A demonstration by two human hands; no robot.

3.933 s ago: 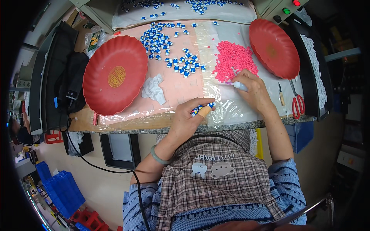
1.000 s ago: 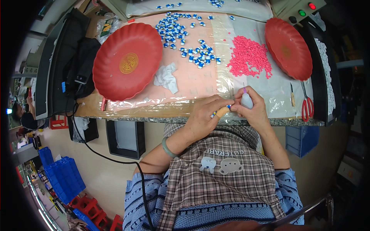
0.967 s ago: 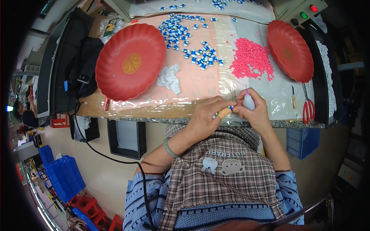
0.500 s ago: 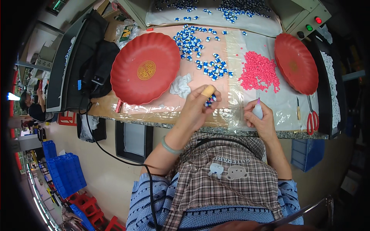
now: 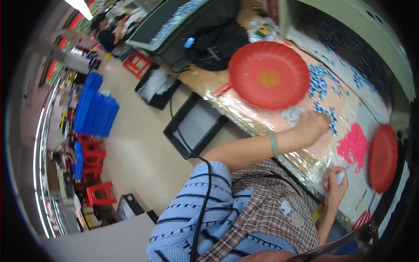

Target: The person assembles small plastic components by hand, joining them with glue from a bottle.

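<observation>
My right hand is closed around a small white squeeze bottle with a thin purple tip, near the table's front edge. My left hand reaches over the table beside a crumpled white tissue, close to the small blue-and-white pieces. Its fingers are blurred and mostly hidden, so what they hold does not show. Bright pink small pieces lie in a heap beyond the right hand.
A large red scalloped tray lies left of the pieces; another red tray is at the right. Red-handled scissors lie near the right edge. Below the table sit a black bin and a bin with plastic bags. A black cable hangs across my left arm.
The view has swung left and tilted. My left hand, which held several blue-and-white pieces, has moved forward toward the scattered ones. My right hand still holds the squeeze bottle.
</observation>
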